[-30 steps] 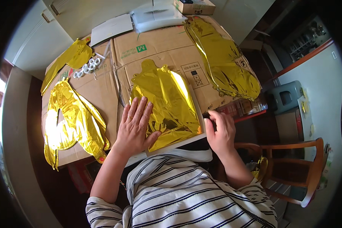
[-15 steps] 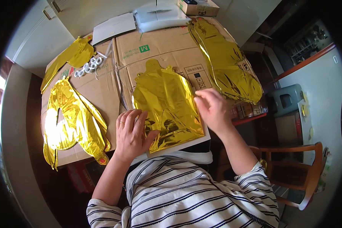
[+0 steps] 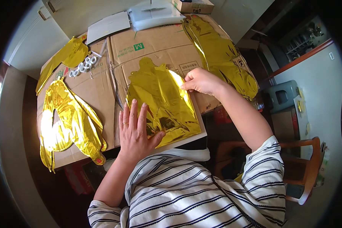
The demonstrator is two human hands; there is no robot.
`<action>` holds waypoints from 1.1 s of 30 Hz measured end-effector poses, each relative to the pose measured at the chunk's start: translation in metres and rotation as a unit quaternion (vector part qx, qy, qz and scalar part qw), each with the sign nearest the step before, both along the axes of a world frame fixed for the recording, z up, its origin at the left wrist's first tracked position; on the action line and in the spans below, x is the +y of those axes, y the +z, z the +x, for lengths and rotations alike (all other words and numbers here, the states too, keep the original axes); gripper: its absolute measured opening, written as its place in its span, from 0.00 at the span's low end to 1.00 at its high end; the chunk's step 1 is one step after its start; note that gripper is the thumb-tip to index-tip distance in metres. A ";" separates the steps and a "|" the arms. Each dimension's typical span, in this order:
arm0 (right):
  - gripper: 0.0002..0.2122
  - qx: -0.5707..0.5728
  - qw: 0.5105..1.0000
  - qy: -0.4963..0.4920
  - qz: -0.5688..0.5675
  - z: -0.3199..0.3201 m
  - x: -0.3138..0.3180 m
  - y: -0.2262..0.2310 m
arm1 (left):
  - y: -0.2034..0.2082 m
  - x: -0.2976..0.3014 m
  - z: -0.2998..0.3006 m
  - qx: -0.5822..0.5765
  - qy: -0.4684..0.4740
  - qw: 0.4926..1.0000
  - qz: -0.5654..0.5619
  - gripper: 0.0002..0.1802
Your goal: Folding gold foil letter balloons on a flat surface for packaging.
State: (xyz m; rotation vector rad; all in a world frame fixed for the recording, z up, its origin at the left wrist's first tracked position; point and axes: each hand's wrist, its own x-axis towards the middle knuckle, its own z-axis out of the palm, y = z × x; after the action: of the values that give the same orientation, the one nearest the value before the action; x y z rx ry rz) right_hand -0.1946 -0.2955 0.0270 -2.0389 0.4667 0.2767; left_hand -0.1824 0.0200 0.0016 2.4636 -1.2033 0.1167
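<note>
A flat, uninflated gold foil balloon (image 3: 161,93) lies in front of me on a white board (image 3: 202,131), whose edge shows along the right and near sides. My left hand (image 3: 134,131) rests with fingers spread over the balloon's lower left part. At the balloon's upper right edge, my right hand (image 3: 202,80) has its thumb and fingertips pinched together on the foil. The pinched bit of foil is mostly hidden by the fingers.
Cardboard (image 3: 102,85) covers the table. A puffed gold foil piece (image 3: 66,121) lies left, another (image 3: 75,53) behind it beside several white tape rolls (image 3: 83,67). Gold foil pieces (image 3: 220,57) lie far right. White sheets (image 3: 108,27) and clear plastic bags (image 3: 155,18) sit at the back.
My right hand has moved up and inward along the balloon's right edge and now pinches it. My left hand's fingers have straightened and flattened on the foil. The view has shifted slightly.
</note>
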 end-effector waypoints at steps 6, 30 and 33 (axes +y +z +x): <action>0.08 -0.055 0.998 0.003 -0.006 -0.008 0.003 -0.002 | 0.002 -0.002 -0.001 -0.042 0.002 0.999 0.029 0.49; 0.14 -0.331 0.817 0.059 -0.468 -0.113 0.074 -0.017 | 0.004 -0.002 0.000 -0.014 -0.007 0.999 0.051 0.49; 0.13 -0.321 0.817 0.054 -0.476 -0.117 0.074 -0.025 | 0.014 -0.001 0.006 -0.007 -0.018 1.000 0.025 0.45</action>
State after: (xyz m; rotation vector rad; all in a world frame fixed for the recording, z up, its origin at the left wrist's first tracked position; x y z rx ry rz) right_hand -0.3121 -0.2213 0.0022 -2.9356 0.0241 -0.7319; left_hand -0.1762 0.0192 0.0155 2.4860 -1.2696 0.0952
